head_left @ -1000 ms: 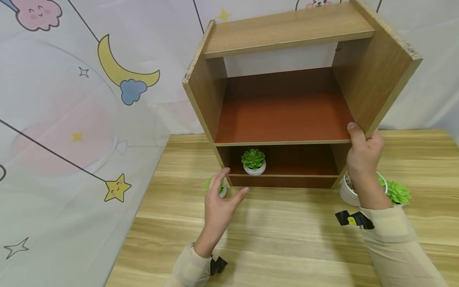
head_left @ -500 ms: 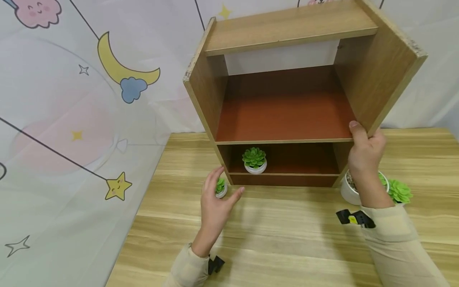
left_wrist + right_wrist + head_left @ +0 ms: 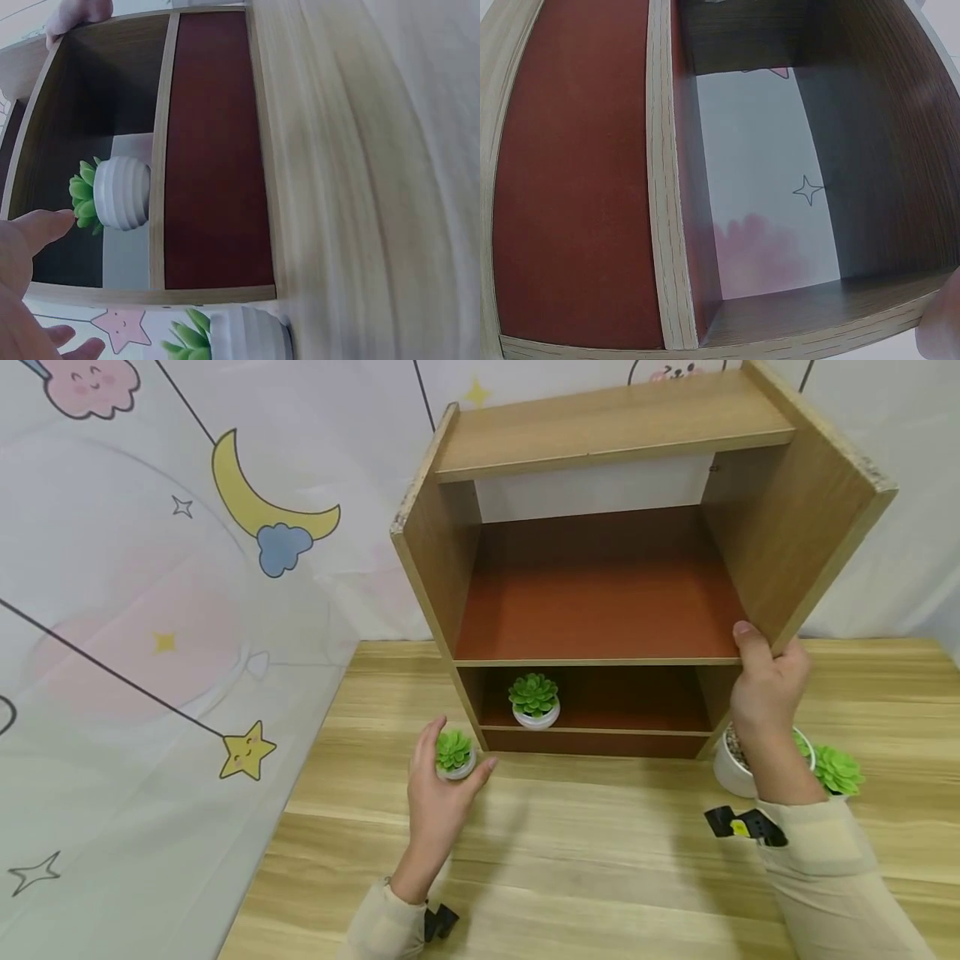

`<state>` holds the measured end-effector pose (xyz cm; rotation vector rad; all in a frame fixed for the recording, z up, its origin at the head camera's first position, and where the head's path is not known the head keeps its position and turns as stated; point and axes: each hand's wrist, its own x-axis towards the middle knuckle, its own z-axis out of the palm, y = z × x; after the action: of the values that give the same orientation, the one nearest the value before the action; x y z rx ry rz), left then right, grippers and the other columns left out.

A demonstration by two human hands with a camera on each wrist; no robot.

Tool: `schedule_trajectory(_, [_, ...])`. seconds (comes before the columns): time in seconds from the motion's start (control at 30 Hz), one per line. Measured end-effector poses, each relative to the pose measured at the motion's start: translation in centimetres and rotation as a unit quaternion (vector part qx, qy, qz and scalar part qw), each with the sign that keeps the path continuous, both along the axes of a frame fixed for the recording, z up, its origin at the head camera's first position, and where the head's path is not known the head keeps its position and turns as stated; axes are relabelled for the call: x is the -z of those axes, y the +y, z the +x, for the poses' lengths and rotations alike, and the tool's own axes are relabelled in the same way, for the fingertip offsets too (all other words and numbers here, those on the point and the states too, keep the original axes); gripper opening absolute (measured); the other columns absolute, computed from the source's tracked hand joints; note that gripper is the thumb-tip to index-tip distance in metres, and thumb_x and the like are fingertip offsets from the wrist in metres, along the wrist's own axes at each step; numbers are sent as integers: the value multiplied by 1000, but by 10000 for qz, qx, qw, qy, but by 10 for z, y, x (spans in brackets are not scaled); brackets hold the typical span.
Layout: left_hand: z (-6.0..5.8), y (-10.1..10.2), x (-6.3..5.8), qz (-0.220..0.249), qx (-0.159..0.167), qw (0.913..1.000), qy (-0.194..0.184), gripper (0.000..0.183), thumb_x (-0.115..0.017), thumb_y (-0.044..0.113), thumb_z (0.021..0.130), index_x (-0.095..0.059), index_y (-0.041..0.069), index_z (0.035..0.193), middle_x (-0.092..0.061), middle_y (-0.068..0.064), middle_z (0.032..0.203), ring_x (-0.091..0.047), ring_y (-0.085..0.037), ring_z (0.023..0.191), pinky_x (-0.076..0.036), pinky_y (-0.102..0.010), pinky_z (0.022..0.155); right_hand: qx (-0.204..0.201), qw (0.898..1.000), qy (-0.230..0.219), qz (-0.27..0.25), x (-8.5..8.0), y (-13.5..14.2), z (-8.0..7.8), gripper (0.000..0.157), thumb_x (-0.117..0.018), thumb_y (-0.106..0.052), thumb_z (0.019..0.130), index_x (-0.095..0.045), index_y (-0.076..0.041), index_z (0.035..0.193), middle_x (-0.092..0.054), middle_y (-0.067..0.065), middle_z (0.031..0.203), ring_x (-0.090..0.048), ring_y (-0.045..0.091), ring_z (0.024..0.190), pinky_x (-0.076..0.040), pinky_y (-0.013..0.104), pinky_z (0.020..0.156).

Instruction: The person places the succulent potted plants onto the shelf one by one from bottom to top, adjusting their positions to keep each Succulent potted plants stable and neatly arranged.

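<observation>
My left hand (image 3: 438,793) has its thumb and fingers spread around a small potted succulent (image 3: 454,752) on the table, just left of a wooden shelf unit (image 3: 600,652). In the left wrist view that succulent's ribbed white pot (image 3: 251,334) stands beyond the unit's side panel, apart from the fingertips (image 3: 90,346). Another potted succulent (image 3: 534,697) sits at the left end of the low compartment. My right hand (image 3: 768,689) grips the unit's right side panel at the middle board, thumb on the inner side. Only a bit of that hand shows in the right wrist view.
Beside the right forearm stand a larger white pot (image 3: 735,768) with pebbles and a bright green succulent (image 3: 838,770), both partly hidden by the arm. A printed white cloth (image 3: 150,568) hangs behind and left of the wooden table (image 3: 585,860).
My left hand has moved left, from in front of the unit's corner to around the small succulent, which now shows more fully. The right hand keeps its grip on the panel.
</observation>
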<state>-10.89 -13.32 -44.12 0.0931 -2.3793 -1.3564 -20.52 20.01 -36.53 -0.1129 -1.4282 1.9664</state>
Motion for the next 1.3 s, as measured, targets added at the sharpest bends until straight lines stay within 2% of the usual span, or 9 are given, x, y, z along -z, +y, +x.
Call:
schedule_trajectory(0.33, [-4,-8,2,-111,-145,9996,-195,91,-87,35,75,-40,12,148,-40,-8,147,-36,-27,134,-30,-55,107,59,10000,3,77,-4,1,-2,14,-63,-2,88,-75,-4,95,-68,4,88,-58,16,86,-44,24,82])
schedule_trajectory(0.6, [-5,-14,7,135,-247,9986,-437,99,-89,31,73,-33,11,152,-36,-6,150,-29,-28,139,-24,-54,110,59,10000,-73,31,-6,1,-2,14,-64,-2,89,-75,-5,96,-69,3,88,-58,16,85,-44,23,81])
schedule_trajectory(0.83, [-5,-21,15,371,-280,9971,-598,102,-89,28,74,-29,8,153,-36,-8,151,-33,-34,136,-29,-47,109,39,10000,29,10,-5,1,-1,14,-63,-1,88,-75,-4,96,-69,5,88,-59,16,85,-45,24,82])
schedule_trajectory(1.0, [-5,-26,19,338,-287,9955,-833,104,-89,30,74,-26,7,154,-35,-10,151,-34,-37,135,-31,-51,107,23,10000,-35,-47,-3,1,1,16,-63,0,88,-75,-4,98,-69,5,91,-59,17,89,-44,24,84])
schedule_trajectory(1.3, [-7,-31,23,790,-184,9909,-1074,105,-89,29,73,-26,4,153,-37,-11,150,-31,-28,137,-32,-44,108,50,10000,53,-18,-2,-1,1,14,-63,0,87,-75,-2,95,-70,3,87,-58,16,85,-44,23,81])
